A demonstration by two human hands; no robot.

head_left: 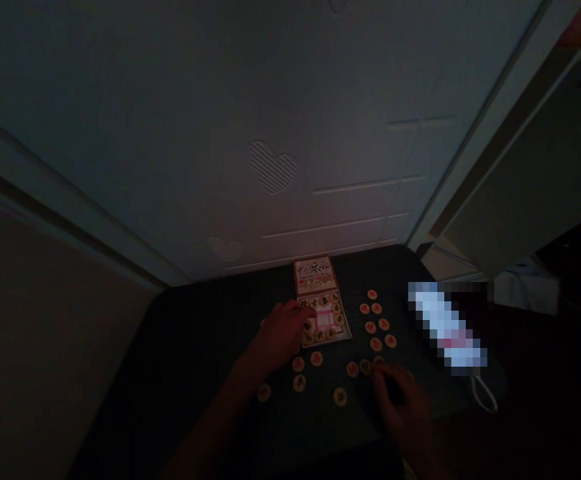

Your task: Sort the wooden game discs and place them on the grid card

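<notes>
A small hinged box (344, 328) lies open on the dark surface, its printed lid (316, 275) tilted back toward the wall. Black-marked Chinese chess pieces (320, 335) line the sides of its tray around a pink-lined middle. My left hand (281, 328) reaches over the tray's left side with bent fingers, their tips among the pieces; what they hold, if anything, is hidden. Lower right, my right hand (404, 393) pinches the edge of a Chinese chess piece (379, 361), partly covered by the fingertips. Right beside it lies a black-marked piece (365, 367), with a red-marked piece (353, 369) further left.
Several red-marked pieces (371, 327) lie right of the box. More loose pieces (299, 383) are scattered in front, one (340, 397) near the front edge. A blurred-out bright object (445, 327) with a white cord (484, 395) lies at right. A pale wall panel (273, 167) stands behind.
</notes>
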